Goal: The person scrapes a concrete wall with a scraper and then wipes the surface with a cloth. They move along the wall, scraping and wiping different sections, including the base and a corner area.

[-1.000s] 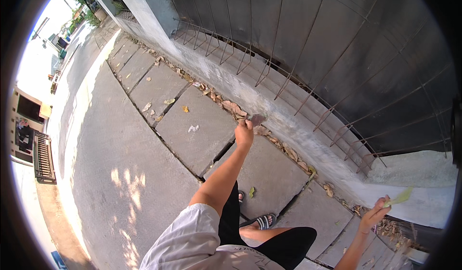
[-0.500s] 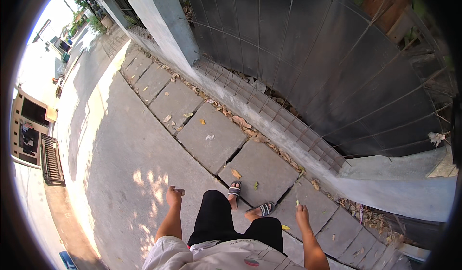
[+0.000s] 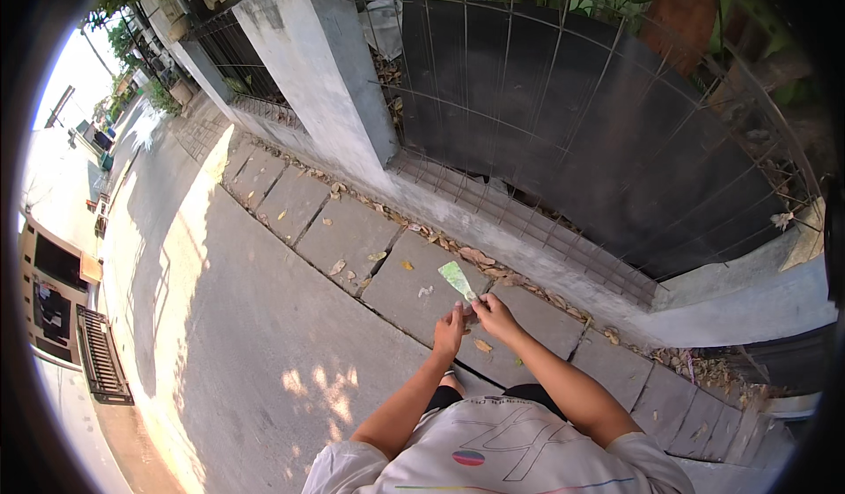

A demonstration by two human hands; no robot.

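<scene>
In front of my chest, my two hands meet over the paved edge of the street. My right hand [image 3: 495, 318] pinches one end of a pale green patterned slip that looks like a banknote [image 3: 456, 280]. The banknote points up and away to the left, its far end fanned wider. My left hand [image 3: 450, 329] is closed, its fingertips touching or almost touching my right fingers. Something small and dark seems to sit between the hands, too hidden to name.
Concrete slabs [image 3: 418, 269] with scattered dry leaves run along a low white wall [image 3: 528, 269]. Above it stands a wire fence backed with dark sheeting [image 3: 563, 124]. Grey road [image 3: 255, 291] lies to the left, with a dark metal gate [image 3: 103, 353] across it.
Both hands have risen from my sides and come together in front of me. The green banknote, seen edge-on before, now shows its flat face. My view has shifted slightly along the wall.
</scene>
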